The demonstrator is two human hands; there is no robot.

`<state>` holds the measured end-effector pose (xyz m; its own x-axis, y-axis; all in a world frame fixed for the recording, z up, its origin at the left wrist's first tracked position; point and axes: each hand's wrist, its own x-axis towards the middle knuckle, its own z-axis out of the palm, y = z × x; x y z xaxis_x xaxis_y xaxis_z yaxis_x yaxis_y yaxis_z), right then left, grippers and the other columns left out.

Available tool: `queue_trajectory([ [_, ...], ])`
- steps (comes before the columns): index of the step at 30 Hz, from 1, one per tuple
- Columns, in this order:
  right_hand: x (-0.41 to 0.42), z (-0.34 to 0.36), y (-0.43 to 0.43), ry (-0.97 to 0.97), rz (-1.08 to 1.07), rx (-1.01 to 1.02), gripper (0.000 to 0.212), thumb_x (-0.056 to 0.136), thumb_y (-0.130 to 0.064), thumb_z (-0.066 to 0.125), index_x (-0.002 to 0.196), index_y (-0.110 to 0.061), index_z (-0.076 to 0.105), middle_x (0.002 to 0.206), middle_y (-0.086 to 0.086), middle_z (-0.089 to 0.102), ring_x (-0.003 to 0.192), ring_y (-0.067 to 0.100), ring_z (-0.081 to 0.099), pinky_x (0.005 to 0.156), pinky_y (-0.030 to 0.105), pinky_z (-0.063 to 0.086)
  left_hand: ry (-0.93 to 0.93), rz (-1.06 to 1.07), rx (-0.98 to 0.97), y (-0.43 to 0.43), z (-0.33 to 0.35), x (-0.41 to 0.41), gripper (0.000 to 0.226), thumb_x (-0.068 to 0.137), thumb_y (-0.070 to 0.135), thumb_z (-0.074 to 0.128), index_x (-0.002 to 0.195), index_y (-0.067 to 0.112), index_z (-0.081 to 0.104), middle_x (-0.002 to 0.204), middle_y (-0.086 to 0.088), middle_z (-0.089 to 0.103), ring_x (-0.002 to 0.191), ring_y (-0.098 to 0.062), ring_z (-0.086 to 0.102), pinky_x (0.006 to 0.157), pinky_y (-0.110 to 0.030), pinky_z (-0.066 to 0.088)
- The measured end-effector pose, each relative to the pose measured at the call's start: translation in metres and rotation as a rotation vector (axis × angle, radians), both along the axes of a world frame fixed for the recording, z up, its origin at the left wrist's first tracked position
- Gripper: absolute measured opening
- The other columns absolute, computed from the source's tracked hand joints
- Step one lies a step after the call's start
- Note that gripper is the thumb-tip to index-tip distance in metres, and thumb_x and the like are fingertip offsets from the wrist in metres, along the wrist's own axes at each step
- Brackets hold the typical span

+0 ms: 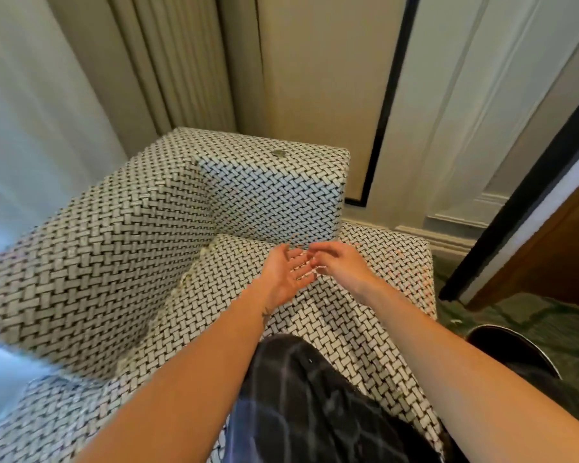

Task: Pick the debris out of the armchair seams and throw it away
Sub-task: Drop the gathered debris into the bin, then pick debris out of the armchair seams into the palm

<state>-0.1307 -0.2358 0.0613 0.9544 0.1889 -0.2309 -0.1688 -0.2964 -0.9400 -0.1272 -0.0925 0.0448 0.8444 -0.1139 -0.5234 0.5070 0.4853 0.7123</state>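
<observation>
So the debris (317, 271) is one tiny pale scrap, right where our two hands meet, above the middle of the seat cushion (331, 315). It's too small and blurry for us to tell which way it points or where its long axis runs. Our right hand (341, 266) has its fingers curled in, tips bunched together and pinching that scrap. Our left hand (286, 274) lies palm up just below, fingers straight and a bit spread, gripping nothing, with the right fingertips touching its fingers. A few orange-pink flecks (413, 270) are scattered on the cushion's right side.

The armchair (121, 248) is boxy and covered all over in chunky black-and-white basket-weave fabric. Just behind our hands is its blocky arm (271, 192), with a small round grey thing (278, 153) lying on its flat top. Pleated beige curtains (168, 61) hang behind the chair, beside a cream panelled wall (482, 95).
</observation>
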Motion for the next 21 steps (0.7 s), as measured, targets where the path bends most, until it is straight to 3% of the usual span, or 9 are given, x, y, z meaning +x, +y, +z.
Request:
queue_trajectory([
  [4,0.014,-0.007,0.076,-0.016,0.151,-0.041,0.029,0.103,-0.012,0.052,0.128,-0.02,0.063,0.12,-0.005,0.067,0.114,0.012,0.063,0.097,0.031,0.055,0.015,-0.045,0.076,0.085,0.003,-0.01,0.048,0.11,0.036,0.03,0.131,0.0,0.054,0.133,-0.022,0.061,0.124,-0.039,0.06,0.11,-0.05,0.046],
  [7,0.029,-0.017,0.128,-0.055,0.251,-0.071,0.03,0.104,-0.015,0.051,0.132,-0.019,0.062,0.127,-0.006,0.064,0.105,0.004,0.06,0.075,0.013,0.05,0.069,0.064,0.058,0.145,-0.008,-0.005,0.049,0.109,0.037,0.036,0.136,-0.001,0.051,0.137,-0.026,0.058,0.125,-0.04,0.059,0.107,-0.049,0.05],
  [9,0.038,-0.029,0.156,-0.066,0.309,-0.109,0.031,0.104,-0.016,0.051,0.133,-0.017,0.063,0.128,-0.006,0.064,0.097,0.002,0.06,0.067,0.011,0.049,0.094,0.179,-0.017,0.169,-0.023,-0.01,0.051,0.107,0.038,0.04,0.138,-0.002,0.05,0.137,-0.027,0.058,0.125,-0.04,0.059,0.105,-0.049,0.051],
  [13,0.061,-0.052,0.191,-0.085,0.421,-0.197,0.029,0.105,-0.019,0.051,0.132,-0.02,0.063,0.115,-0.002,0.069,0.082,0.015,0.067,0.072,0.021,0.057,0.114,0.342,-0.254,0.191,-0.065,-0.017,0.058,0.104,0.041,0.046,0.141,-0.004,0.049,0.138,-0.027,0.06,0.129,-0.041,0.057,0.115,-0.053,0.041],
  [17,0.1,-0.078,0.221,-0.171,0.512,-0.35,0.031,0.104,-0.023,0.052,0.132,-0.024,0.062,0.118,-0.001,0.067,0.106,0.024,0.067,0.085,0.034,0.056,0.063,0.465,-0.543,0.197,-0.098,-0.014,0.071,0.1,0.05,0.048,0.144,-0.006,0.048,0.14,-0.029,0.059,0.134,-0.044,0.053,0.12,-0.056,0.033],
  [21,0.142,-0.112,0.247,-0.389,0.629,-0.662,0.041,0.098,-0.031,0.055,0.136,-0.017,0.058,0.129,0.008,0.063,0.122,0.027,0.056,0.106,0.043,0.044,-0.007,0.512,-0.77,0.2,-0.121,-0.014,0.087,0.094,0.057,0.048,0.147,-0.012,0.041,0.15,-0.034,0.047,0.145,-0.045,0.038,0.123,-0.059,0.025],
])
